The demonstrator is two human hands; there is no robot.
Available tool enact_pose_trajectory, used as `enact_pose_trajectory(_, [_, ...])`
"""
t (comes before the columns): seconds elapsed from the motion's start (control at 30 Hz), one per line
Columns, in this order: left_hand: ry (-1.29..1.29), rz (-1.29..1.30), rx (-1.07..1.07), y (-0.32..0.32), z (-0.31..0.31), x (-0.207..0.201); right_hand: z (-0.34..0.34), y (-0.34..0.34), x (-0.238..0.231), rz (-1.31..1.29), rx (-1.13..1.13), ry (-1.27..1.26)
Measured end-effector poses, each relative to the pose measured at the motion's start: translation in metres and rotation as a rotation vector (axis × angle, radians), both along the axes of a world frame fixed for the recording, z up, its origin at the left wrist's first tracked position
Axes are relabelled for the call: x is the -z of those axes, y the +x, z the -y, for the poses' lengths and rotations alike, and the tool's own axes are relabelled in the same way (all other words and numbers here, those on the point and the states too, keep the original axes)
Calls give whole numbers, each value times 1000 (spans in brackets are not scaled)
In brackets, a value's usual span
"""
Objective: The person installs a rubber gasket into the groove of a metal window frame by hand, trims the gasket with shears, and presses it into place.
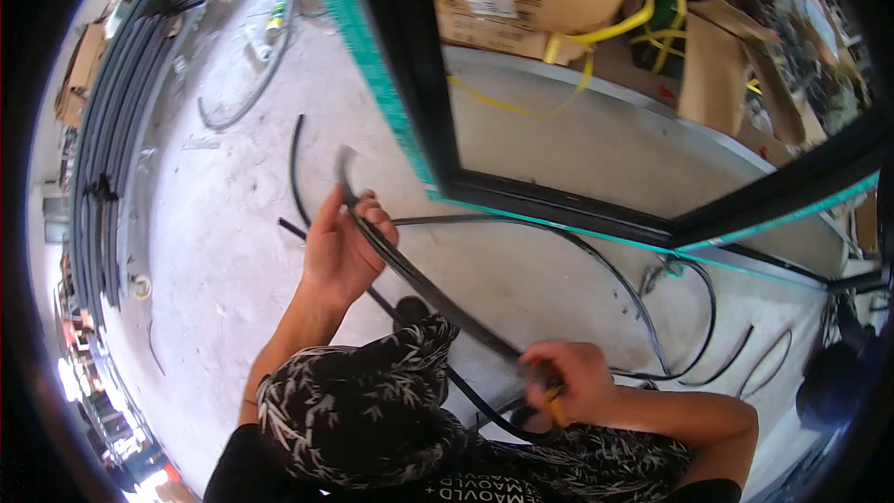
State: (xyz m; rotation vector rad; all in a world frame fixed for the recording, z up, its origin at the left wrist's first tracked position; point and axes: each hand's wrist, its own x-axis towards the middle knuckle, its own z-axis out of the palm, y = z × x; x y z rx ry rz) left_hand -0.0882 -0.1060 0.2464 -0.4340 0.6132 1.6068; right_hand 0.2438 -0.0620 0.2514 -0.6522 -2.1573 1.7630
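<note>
We see the black strip [419, 284] below the near edge of the black frame [559, 208], apart from it. The left hand [346, 251], left of the frame's near corner, has curled fingers and pinches the strip with the thumb. The right hand [582, 382], below the frame, is closed around a yellow-handled tool [557, 407] beside the strip; because of blur, we cannot tell whether the tool bites it. We judge this strip is in mid-handling, unfinished. Other strips [294, 156] lie loose around the frame's near side; how many remain to be handled, we cannot tell.
</note>
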Motion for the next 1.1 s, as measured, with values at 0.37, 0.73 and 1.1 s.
enact_pose_trajectory(0.37, [-38, -1482, -14, -12, 9, -9, -30, -4, 84, 444, 223, 272])
enact_pose_trajectory(0.73, [-50, -1626, 614, 22, -7, -19, -81, -53, -17, 123, 323, 142])
enact_pose_trajectory(1.1, [182, -1488, 697, 32, -14, -29, -107, -70, -27, 86, 174, 237])
